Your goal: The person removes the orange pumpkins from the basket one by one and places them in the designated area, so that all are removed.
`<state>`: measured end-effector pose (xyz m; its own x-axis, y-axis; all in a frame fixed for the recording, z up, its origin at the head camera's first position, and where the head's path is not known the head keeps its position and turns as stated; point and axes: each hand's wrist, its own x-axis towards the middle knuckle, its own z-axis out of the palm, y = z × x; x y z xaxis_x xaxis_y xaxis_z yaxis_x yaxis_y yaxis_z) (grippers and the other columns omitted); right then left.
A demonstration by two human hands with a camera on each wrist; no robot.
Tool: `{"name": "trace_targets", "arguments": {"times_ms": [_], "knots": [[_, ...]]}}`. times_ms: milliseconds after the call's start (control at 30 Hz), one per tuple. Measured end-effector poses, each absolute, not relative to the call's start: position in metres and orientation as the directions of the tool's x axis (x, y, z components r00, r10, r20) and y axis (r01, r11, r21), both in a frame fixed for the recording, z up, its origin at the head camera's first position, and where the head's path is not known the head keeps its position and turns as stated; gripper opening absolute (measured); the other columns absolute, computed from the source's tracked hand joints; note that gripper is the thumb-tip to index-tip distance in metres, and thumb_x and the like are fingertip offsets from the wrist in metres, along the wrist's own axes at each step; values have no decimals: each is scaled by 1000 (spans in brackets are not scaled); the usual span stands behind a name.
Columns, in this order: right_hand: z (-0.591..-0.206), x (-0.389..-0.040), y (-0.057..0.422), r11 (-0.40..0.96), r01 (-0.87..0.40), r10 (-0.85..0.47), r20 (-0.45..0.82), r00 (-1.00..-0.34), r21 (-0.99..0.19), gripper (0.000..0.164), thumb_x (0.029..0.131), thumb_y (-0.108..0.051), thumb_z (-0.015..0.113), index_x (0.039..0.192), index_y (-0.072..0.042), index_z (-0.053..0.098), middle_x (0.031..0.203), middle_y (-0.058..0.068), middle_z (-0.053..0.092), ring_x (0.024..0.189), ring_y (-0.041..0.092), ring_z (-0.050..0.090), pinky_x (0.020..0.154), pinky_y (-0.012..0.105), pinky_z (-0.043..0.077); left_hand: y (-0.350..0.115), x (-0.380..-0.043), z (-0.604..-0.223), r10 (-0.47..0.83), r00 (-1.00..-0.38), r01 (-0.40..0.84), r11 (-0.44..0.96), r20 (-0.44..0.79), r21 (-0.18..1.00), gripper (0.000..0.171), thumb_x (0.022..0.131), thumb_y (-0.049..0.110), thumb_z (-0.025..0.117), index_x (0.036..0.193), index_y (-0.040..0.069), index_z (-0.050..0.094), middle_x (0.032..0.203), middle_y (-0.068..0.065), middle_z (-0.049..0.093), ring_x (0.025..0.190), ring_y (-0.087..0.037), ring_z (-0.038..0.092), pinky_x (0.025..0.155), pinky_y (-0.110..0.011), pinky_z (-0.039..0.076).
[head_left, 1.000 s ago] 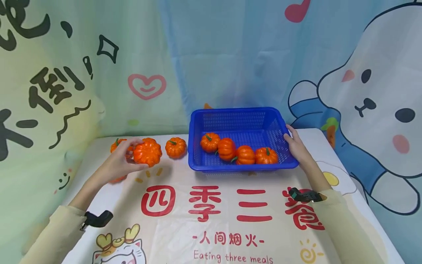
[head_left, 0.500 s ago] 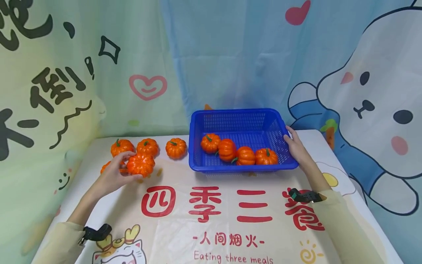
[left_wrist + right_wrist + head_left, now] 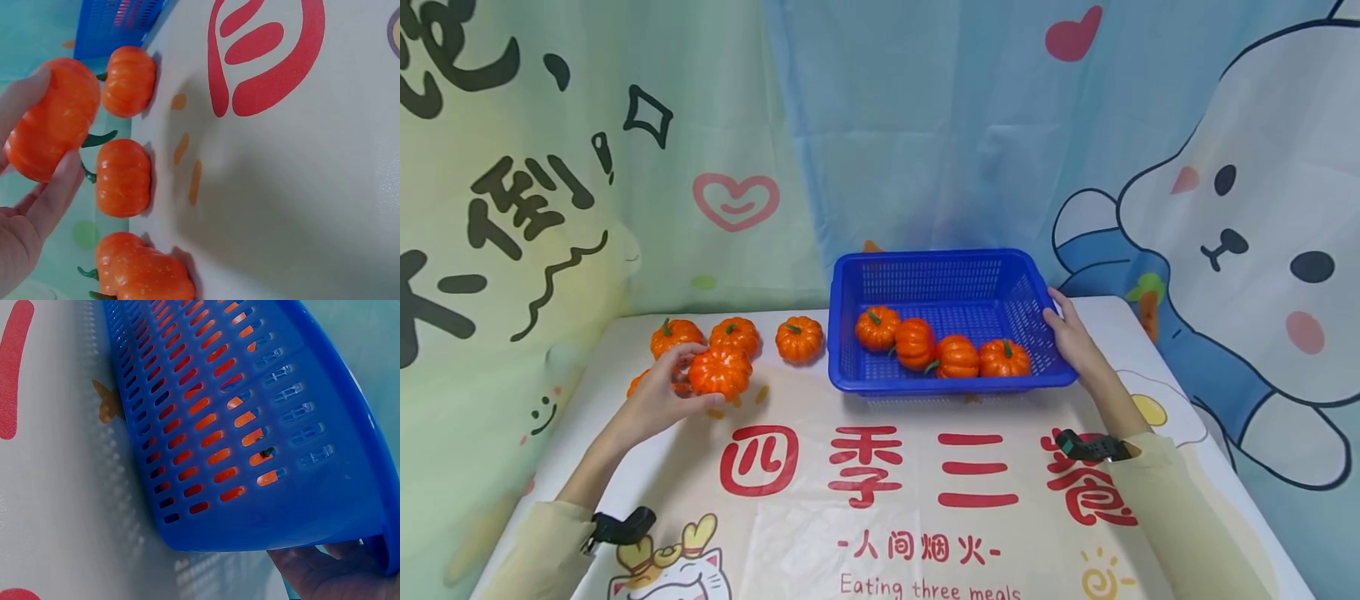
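In the head view my left hand (image 3: 662, 392) holds a small orange pumpkin (image 3: 721, 372) between thumb and fingers, in front of the back-row pumpkins. The left wrist view shows this pumpkin (image 3: 57, 119) off the table, its green stem pointing toward the tabletop. My right hand (image 3: 1070, 329) grips the right rim of a blue plastic basket (image 3: 951, 385). Several pumpkins (image 3: 957, 357) lie inside, along the basket's near side. In the right wrist view, fingers (image 3: 337, 572) curl under the basket's end rim, and orange shows through the slotted wall (image 3: 212, 531).
Left of the basket stand three pumpkins in a row: one beside it (image 3: 800, 340), a middle one (image 3: 735, 336) and a left one (image 3: 677, 335). Another pumpkin (image 3: 638, 381) is partly hidden behind my left hand. A printed cloth (image 3: 880, 450) covers the table, and a curtain (image 3: 910, 125) hangs behind.
My left hand has brought the held pumpkin lower and toward me, uncovering the back-row pumpkins; over the last half second it has barely moved. The right hand stays on the basket.
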<state>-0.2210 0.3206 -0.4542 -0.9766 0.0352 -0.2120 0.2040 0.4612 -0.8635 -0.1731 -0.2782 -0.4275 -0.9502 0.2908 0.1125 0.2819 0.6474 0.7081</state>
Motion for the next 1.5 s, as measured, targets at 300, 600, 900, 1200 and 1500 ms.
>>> {"name": "trace_targets", "arguments": {"times_ms": [300,600,900,1200,1500], "knots": [[-454,-220,320,458,211,38,-218,-975,-863,63,104,-47,20,156,-25,-9,164,18,-7,148,49,5,111,74,10,-279,-172,-428,232,-964,257,699,129,667,70,79,25,81,140,14,48,121,-20,43,95,-26,49,68,-19,50],[-449,-217,316,446,210,30,-220,-975,-870,61,106,-40,20,156,-23,-10,163,21,-5,146,52,6,111,74,9,-278,-170,-429,177,-980,191,711,91,677,77,81,33,78,145,9,41,123,-21,41,106,-34,52,78,-30,52],[-456,-222,321,459,202,37,-209,-977,-865,62,105,-44,20,156,-26,-9,163,20,-3,147,51,8,111,74,10,-274,-167,-430,126,-990,128,618,63,775,72,86,28,74,137,-1,32,130,-23,46,113,-34,51,78,-6,45],[-457,-223,321,458,200,36,-207,-978,-866,61,105,-43,20,156,-27,-9,163,21,-2,147,51,8,111,74,10,-270,-168,-432,152,-987,132,555,56,821,71,88,22,71,138,5,24,134,-20,42,114,-29,48,77,-13,50],[-455,-223,320,449,192,33,-199,-979,-873,61,105,-42,19,156,-24,-9,163,22,0,147,50,10,114,71,9,-273,-169,-436,145,-985,152,482,93,863,69,88,16,71,145,16,31,125,3,45,103,-5,51,78,-16,53]]}}
